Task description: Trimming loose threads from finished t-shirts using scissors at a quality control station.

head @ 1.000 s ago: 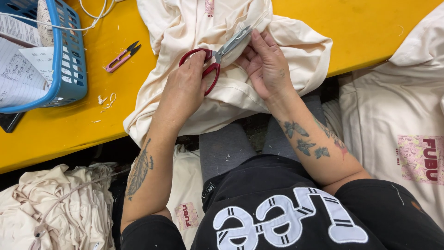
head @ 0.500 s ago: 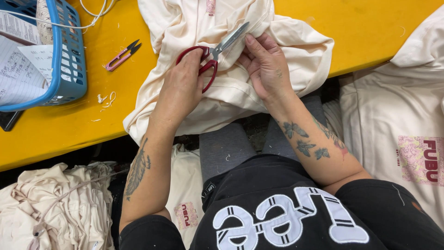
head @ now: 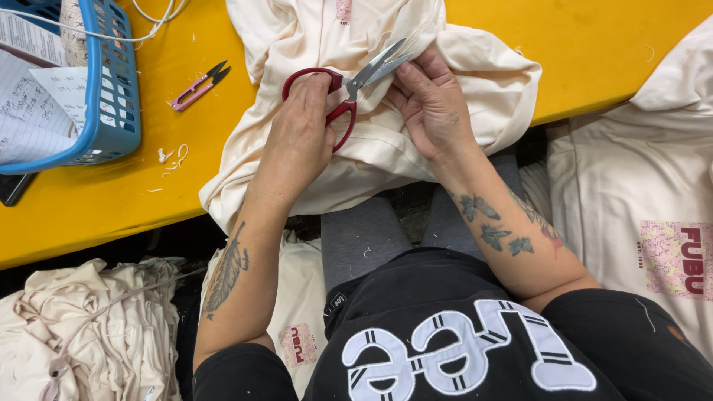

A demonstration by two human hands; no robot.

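My left hand [head: 301, 141] grips red-handled scissors [head: 343, 89] with fingers through the loops. The blades point up and right, slightly apart, and their tips reach the fingers of my right hand [head: 431, 108]. My right hand pinches a fold of a cream garment [head: 483, 74]. The garment lies bunched on the yellow table [head: 601, 52] and hangs over its near edge onto my lap.
A blue plastic basket [head: 115, 96] with papers stands at the table's far left. Pink thread snips [head: 197, 85] and thread scraps [head: 172, 154] lie beside it. A pile of cream garments [head: 82, 334] sits at lower left. Another stack with a printed patch [head: 639, 200] lies at right.
My left hand has tilted the scissors slightly, and the blades now sit a little higher against the fold. My right hand has barely moved.
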